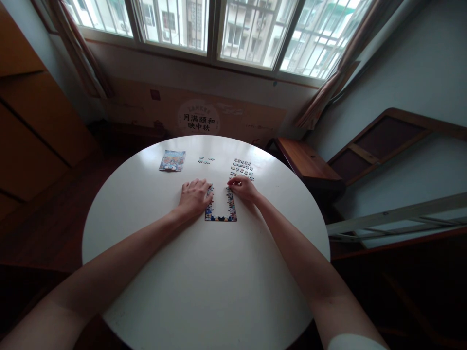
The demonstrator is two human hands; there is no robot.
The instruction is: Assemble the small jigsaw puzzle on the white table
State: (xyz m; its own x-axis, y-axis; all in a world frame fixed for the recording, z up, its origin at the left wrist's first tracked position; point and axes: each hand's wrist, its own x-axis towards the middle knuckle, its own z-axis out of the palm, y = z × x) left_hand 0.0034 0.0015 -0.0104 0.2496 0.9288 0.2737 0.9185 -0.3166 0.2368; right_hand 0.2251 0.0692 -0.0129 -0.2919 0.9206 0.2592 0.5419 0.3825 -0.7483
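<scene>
Three sides of puzzle (pixel 232 212) down; left hand (pixel 194 197), fingers loosely spread, seemingly bracing one; right hand (pixel 244 188) pinching nearly closed, hold unclear.

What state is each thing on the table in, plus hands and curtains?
Puzzle: partly joined, U-shaped, middle open
Right-side pieces: loose, in rows
Far-middle pieces: loose, small group
Printed sheet or packet: lying, picture up
Left hand: resting at puzzle's left side
Right hand: fingers bunched, grip unclear
Curtains: drawn aside
</scene>
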